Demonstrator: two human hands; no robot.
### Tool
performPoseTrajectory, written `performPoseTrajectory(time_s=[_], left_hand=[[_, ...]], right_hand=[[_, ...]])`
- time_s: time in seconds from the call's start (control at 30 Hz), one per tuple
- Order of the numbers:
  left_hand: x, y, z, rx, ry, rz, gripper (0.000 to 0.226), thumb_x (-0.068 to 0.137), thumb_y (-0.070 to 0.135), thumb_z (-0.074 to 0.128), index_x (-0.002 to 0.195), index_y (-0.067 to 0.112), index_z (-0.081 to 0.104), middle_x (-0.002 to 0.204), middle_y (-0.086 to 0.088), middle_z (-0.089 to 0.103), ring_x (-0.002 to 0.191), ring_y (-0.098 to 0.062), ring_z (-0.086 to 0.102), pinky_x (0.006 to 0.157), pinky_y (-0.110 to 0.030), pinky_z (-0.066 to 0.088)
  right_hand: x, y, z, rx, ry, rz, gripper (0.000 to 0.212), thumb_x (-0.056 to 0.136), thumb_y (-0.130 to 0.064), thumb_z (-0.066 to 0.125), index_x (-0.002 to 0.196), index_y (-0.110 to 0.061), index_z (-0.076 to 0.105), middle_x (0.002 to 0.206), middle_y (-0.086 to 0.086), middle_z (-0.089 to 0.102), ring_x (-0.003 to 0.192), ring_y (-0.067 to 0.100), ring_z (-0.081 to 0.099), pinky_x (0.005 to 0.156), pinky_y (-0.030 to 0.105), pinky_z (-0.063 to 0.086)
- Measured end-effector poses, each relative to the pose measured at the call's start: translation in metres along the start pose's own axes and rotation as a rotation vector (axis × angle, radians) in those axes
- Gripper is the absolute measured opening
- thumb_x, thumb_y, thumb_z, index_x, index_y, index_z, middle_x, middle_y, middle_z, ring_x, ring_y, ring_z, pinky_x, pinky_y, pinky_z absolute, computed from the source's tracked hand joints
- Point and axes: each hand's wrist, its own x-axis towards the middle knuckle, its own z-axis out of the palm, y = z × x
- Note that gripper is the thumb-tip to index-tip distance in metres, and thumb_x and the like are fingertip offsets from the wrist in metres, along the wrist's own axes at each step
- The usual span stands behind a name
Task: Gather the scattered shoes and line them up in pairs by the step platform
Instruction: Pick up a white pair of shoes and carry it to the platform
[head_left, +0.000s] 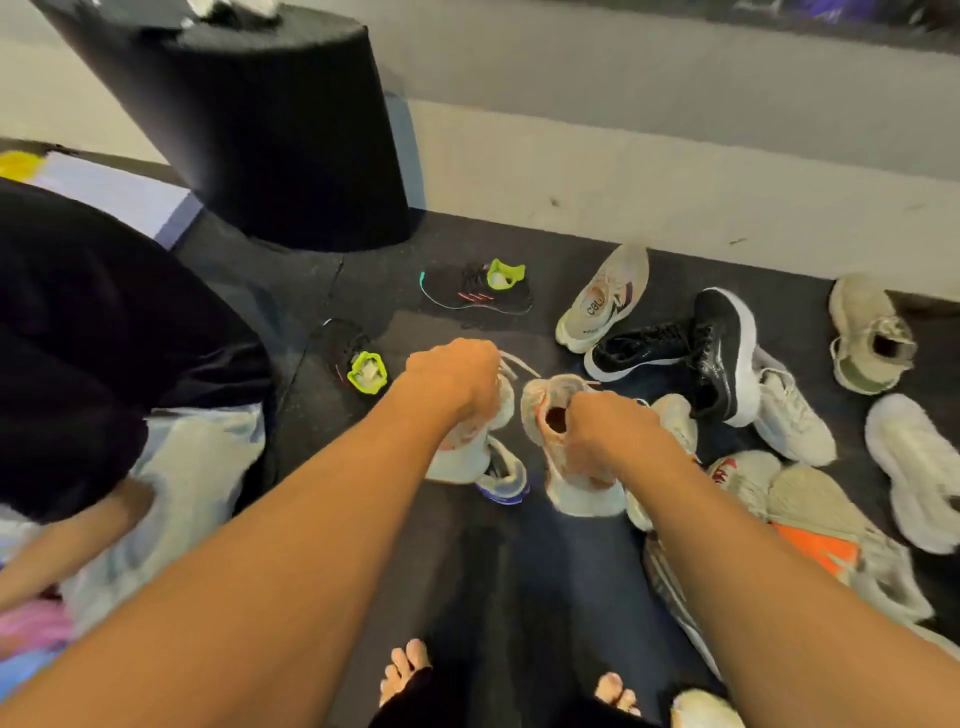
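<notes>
Bare toes (405, 670) sit at the bottom edge on the dark rubber floor (519, 582), and I have both forearms reaching out over it. My left hand (452, 379) is curled round the top of a pale peach-lined sneaker (457, 462), with a lace trailing from the fist. My right hand (608, 431) grips the collar of the matching sneaker (582, 499), its heel opening turned up. I judge I hold them side by side, close but apart, so the two travel as one pair.

A blue-soled shoe (504, 486) lies beneath, between them. At my right a heap of pale trainers (789, 493) with an orange patch lies unsorted. Beyond it two glossy black shoes (724, 353) cross each other. One black neon-heeled runner (356, 358) lies near my left hand, its twin (475, 291) farther off.

At the left a person in a black top (78, 312) crouches. Along the far side runs the pale step platform (649, 171), no tidy pairs against it yet, and a black round pedestal (270, 130) stands before it.
</notes>
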Motion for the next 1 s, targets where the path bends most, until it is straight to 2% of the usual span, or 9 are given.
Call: performPoseTrajectory(time_s=[0.07, 0.17, 0.37, 0.47, 0.57, 0.63, 0.77, 0.9, 1.0], left_hand=[[-0.052, 0.004, -0.057, -0.008, -0.046, 0.024, 0.021, 0.082, 0.019, 0.063, 0.101, 0.016, 0.056, 0.111, -0.011, 0.061, 0.084, -0.031, 0.053, 0.071, -0.036, 0.042], [-0.14, 0.015, -0.152, -0.024, -0.045, 0.023, 0.031, 0.081, 0.019, 0.065, 0.111, 0.013, 0.059, 0.116, -0.013, 0.061, 0.098, -0.034, 0.059, 0.073, -0.038, 0.043], [-0.32, 0.071, -0.291, 0.003, 0.241, 0.006, 0.041, 0.082, 0.029, 0.067, 0.119, 0.016, 0.055, 0.118, -0.012, 0.059, 0.106, -0.034, 0.057, 0.075, -0.038, 0.036], [-0.384, 0.086, -0.324, -0.023, 0.332, -0.056, 0.03, 0.086, 0.028, 0.058, 0.112, 0.015, 0.053, 0.114, -0.012, 0.06, 0.108, -0.035, 0.055, 0.092, -0.044, 0.031], [-0.457, 0.087, -0.344, -0.11, 0.391, -0.16, 0.019, 0.081, 0.029, 0.065, 0.086, 0.017, 0.05, 0.085, -0.005, 0.055, 0.099, -0.033, 0.057, 0.082, -0.043, 0.036], [-0.514, 0.084, -0.35, -0.21, 0.398, -0.21, 0.023, 0.076, 0.027, 0.07, 0.07, 0.018, 0.05, 0.073, -0.004, 0.055, 0.088, -0.032, 0.059, 0.069, -0.037, 0.04], [-0.639, 0.077, -0.339, -0.398, 0.517, -0.321, 0.038, 0.073, 0.026, 0.075, 0.048, 0.017, 0.048, 0.061, -0.014, 0.052, 0.079, -0.032, 0.061, 0.058, -0.032, 0.043], [-0.771, 0.066, -0.288, -0.543, 0.708, -0.461, 0.008, 0.074, 0.024, 0.075, 0.078, 0.017, 0.072, 0.073, -0.004, 0.066, 0.071, -0.019, 0.062, 0.06, -0.025, 0.046], [-0.836, 0.067, -0.252, -0.626, 0.73, -0.525, 0.025, 0.073, 0.021, 0.077, 0.098, 0.021, 0.073, 0.066, 0.011, 0.058, 0.061, -0.006, 0.055, 0.056, -0.02, 0.042]], right_hand=[[-0.051, -0.01, -0.067, -0.06, -0.056, -0.046, 0.015, 0.085, -0.027, 0.054, 0.095, -0.017, 0.047, 0.113, 0.011, 0.062, 0.104, 0.035, 0.057, 0.074, 0.037, 0.037], [-0.13, -0.034, -0.174, -0.072, -0.063, -0.131, 0.035, 0.077, -0.024, 0.067, 0.109, -0.015, 0.054, 0.112, 0.007, 0.063, 0.104, 0.032, 0.059, 0.074, 0.036, 0.036], [-0.283, -0.067, -0.338, -0.065, -0.16, -0.295, 0.06, 0.064, -0.042, 0.074, 0.119, -0.026, 0.055, 0.124, 0.005, 0.058, 0.115, 0.036, 0.053, 0.098, 0.048, 0.041], [-0.34, -0.074, -0.388, -0.115, -0.134, -0.416, 0.04, 0.056, -0.039, 0.082, 0.09, -0.024, 0.066, 0.096, 0.0, 0.068, 0.08, 0.021, 0.064, 0.075, 0.034, 0.053], [-0.403, -0.082, -0.428, -0.206, -0.083, -0.507, 0.029, 0.058, -0.039, 0.082, 0.066, -0.018, 0.065, 0.074, -0.002, 0.067, 0.068, 0.019, 0.065, 0.063, 0.031, 0.054], [-0.45, -0.09, -0.448, -0.283, -0.081, -0.596, 0.029, 0.062, -0.044, 0.08, 0.065, -0.019, 0.064, 0.077, -0.001, 0.067, 0.073, 0.02, 0.065, 0.069, 0.034, 0.054], [-0.553, -0.121, -0.467, -0.35, 0.006, -0.813, 0.031, 0.067, -0.048, 0.078, 0.069, -0.021, 0.062, 0.078, -0.003, 0.061, 0.072, 0.017, 0.06, 0.059, 0.028, 0.046], [-0.676, -0.168, -0.441, -0.427, 0.006, -1.064, 0.029, 0.068, -0.044, 0.079, 0.076, -0.018, 0.07, 0.077, -0.001, 0.063, 0.071, 0.016, 0.058, 0.059, 0.026, 0.043], [-0.728, -0.192, -0.412, -0.467, -0.057, -1.157, 0.023, 0.07, -0.04, 0.079, 0.074, -0.019, 0.069, 0.073, -0.004, 0.061, 0.071, 0.014, 0.058, 0.055, 0.02, 0.045]])
